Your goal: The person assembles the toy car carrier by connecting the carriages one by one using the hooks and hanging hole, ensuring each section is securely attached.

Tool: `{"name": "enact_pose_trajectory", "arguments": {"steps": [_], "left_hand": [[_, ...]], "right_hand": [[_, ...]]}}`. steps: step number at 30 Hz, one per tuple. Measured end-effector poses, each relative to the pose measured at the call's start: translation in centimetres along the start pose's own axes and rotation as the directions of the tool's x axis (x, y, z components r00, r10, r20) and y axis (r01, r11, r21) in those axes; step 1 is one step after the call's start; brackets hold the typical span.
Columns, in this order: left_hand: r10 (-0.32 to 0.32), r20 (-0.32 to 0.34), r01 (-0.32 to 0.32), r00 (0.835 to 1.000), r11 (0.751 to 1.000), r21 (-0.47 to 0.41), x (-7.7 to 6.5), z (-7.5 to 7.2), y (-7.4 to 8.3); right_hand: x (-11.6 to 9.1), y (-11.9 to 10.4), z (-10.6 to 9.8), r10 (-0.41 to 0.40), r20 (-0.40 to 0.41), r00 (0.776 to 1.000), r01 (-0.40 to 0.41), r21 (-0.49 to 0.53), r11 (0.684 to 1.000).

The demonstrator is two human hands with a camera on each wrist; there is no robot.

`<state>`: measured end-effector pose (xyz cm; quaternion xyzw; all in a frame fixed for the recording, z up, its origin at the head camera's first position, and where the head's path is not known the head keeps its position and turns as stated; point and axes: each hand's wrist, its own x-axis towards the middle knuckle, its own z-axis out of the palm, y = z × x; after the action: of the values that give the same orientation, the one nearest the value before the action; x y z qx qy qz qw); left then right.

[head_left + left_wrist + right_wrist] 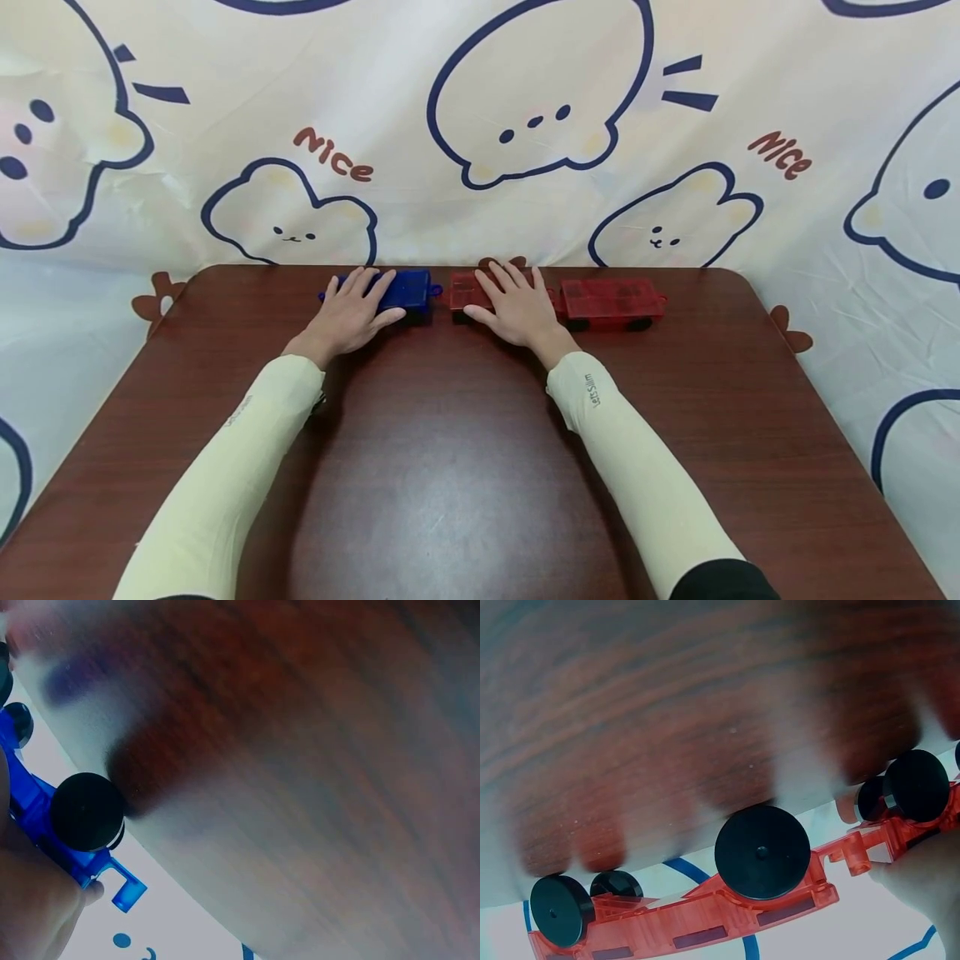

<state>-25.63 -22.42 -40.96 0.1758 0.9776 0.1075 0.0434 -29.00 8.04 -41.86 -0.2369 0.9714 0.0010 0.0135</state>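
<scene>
At the table's far edge stands a blue toy car base (411, 290) of see-through plastic, with black wheels (88, 811) and a small hook (131, 892) at its end. My left hand (347, 317) lies over it, fingers spread and thumb along its near side. To its right is a red see-through car base (467, 290), mostly covered by my right hand (517, 308), whose fingers are also spread flat. A second red car base (611, 300) follows on the right, its end close against the first; black wheels (763, 852) show under it in the right wrist view.
The brown wooden table (420, 467) reaches back to a white cloth (405, 100) printed with cartoon animals. The cars line up along the table's far edge, right in front of the cloth. Both forearms wear pale sleeves (232, 450).
</scene>
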Motion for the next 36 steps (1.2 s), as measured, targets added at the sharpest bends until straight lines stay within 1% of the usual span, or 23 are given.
{"name": "enact_pose_trajectory", "arguments": {"steps": [5,10,13,23,27,36], "left_hand": [[0.001,0.003,-0.001,1.000,1.000,0.001,0.05,-0.05,0.03],[0.003,0.007,-0.003,1.000,0.999,0.050,0.13,-0.09,0.01],[0.001,0.011,-0.002,1.000,0.997,0.077,0.13,-0.12,-0.02],[-0.006,0.026,0.004,1.000,0.998,0.067,0.09,-0.14,0.17],[-0.015,0.035,0.012,0.999,0.998,0.065,0.07,-0.30,0.30],[-0.032,0.044,0.029,0.998,0.998,0.063,0.25,-0.73,0.63]], "right_hand": [[-0.02,0.09,0.05,-0.001,-0.007,1.000,0.001,0.002,1.000],[-0.07,0.01,0.00,-0.014,-0.023,1.000,0.014,0.007,1.000],[-0.07,-0.07,-0.07,-0.016,-0.018,1.000,0.017,0.011,1.000],[-0.15,0.05,-0.02,-0.007,-0.005,1.000,0.007,0.003,1.000],[-0.09,0.15,-0.08,-0.016,-0.002,1.000,0.016,0.005,1.000],[-0.08,-0.09,-0.26,-0.009,-0.006,1.000,0.010,0.041,0.999]]}}
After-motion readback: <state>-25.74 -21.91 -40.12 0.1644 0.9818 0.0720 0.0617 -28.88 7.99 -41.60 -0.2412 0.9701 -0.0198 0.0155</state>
